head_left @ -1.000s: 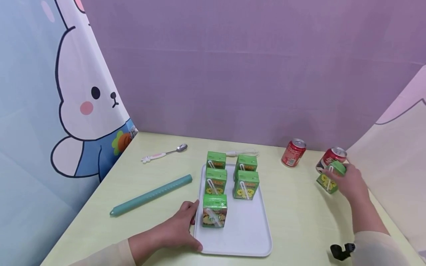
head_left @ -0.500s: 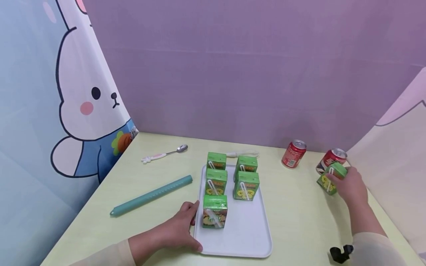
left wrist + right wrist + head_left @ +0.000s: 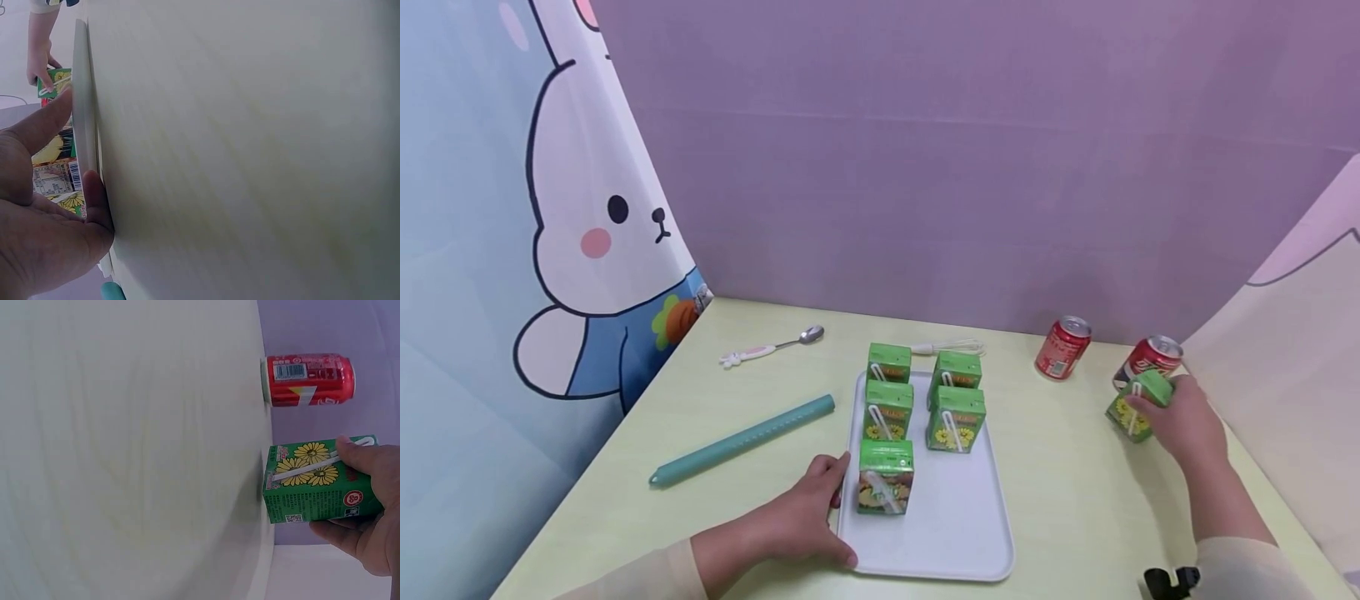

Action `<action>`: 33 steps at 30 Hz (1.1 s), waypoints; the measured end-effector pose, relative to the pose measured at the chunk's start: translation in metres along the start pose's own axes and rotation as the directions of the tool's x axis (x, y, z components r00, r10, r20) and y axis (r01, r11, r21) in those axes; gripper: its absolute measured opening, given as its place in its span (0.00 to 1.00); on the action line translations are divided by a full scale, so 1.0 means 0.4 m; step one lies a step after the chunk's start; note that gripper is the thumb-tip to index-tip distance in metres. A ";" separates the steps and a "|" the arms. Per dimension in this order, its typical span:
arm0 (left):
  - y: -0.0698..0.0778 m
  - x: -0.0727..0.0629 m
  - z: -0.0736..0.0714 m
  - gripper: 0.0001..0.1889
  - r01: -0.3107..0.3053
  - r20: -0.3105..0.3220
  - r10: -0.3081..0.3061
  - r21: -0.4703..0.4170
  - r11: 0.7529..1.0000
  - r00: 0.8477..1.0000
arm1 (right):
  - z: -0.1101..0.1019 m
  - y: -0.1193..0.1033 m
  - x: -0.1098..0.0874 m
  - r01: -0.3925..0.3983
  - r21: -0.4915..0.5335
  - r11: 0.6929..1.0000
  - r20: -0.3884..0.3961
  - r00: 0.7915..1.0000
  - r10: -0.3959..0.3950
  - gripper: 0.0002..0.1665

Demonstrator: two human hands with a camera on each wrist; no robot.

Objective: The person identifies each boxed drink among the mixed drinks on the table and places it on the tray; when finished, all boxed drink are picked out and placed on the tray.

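At the right of the table, my right hand [image 3: 1187, 421] grips a green juice box [image 3: 1138, 406] with yellow flowers and a white straw on its side. In the right wrist view, the thumb lies on the straw side of that juice box [image 3: 322, 475], fingers on the opposite side. My left hand [image 3: 801, 512] holds the white tray [image 3: 947, 533] at its near left edge. On the tray stand several matching juice boxes: two on the right, the front one [image 3: 955, 421] included, and a left column whose nearest box [image 3: 885, 477] shows a different face.
Behind the held box stands a red can [image 3: 1152, 357], partly hidden, with another red can [image 3: 1062, 348] to its left. A teal stick [image 3: 741, 442] and a spoon [image 3: 772, 346] lie left of the tray, a whisk [image 3: 947, 347] behind it.
The juice box in my right hand has shifted slightly left and nearer, uncovering more of the can behind it. My left hand and the tray stay put.
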State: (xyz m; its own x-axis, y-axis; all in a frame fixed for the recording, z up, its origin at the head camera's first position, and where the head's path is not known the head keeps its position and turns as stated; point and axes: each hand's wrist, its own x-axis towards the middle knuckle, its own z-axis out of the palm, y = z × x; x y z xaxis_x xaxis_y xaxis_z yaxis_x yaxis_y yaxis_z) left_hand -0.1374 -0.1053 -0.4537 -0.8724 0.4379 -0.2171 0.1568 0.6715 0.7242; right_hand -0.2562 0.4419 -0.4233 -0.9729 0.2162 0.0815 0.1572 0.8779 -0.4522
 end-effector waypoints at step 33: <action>0.003 -0.006 0.000 0.70 -0.005 -0.006 0.005 0.003 1.000 1.000 | -0.043 -0.377 -0.207 0.407 -0.001 0.913 0.121 0.907 -0.404 0.37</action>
State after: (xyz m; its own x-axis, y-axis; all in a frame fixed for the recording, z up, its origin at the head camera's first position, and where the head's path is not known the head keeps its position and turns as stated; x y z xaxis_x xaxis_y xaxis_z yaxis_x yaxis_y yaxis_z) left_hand -0.1351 -0.1053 -0.4523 -0.8743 0.4378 -0.2095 0.1629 0.6713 0.7231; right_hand -0.1963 0.2990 -0.3465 -0.9661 -0.2107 0.1490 -0.2526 0.8904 -0.3786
